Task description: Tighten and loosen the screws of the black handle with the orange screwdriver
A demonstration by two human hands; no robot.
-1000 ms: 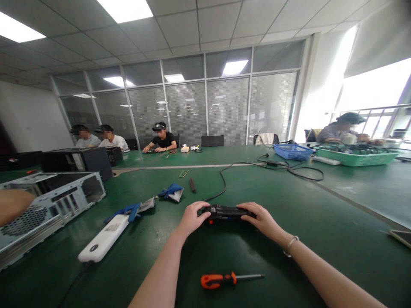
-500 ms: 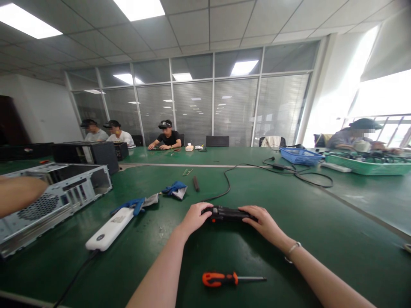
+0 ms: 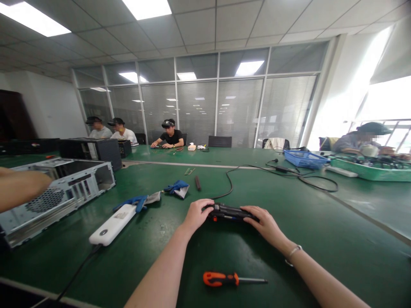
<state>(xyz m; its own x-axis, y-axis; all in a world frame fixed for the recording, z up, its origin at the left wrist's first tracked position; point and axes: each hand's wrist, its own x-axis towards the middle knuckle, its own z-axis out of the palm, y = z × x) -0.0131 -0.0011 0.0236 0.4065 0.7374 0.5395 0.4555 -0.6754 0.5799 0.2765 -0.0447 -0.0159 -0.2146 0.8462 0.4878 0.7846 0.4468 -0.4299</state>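
Observation:
Both my hands hold a long black flat device with a small red part, low over the green table. My left hand grips its left end with fingers curled round it. My right hand grips its right end the same way; a thin bracelet sits on that wrist. An orange-handled screwdriver lies on the table nearer to me, its shaft pointing right.
A white power strip and blue-grey gloves lie to the left. An open computer case stands far left, with another person's arm over it. A black cable, blue and green baskets, and seated people are farther off.
The view has turned slightly left and up. My hands still hold the black device in the same place; its tilt has shifted a little.

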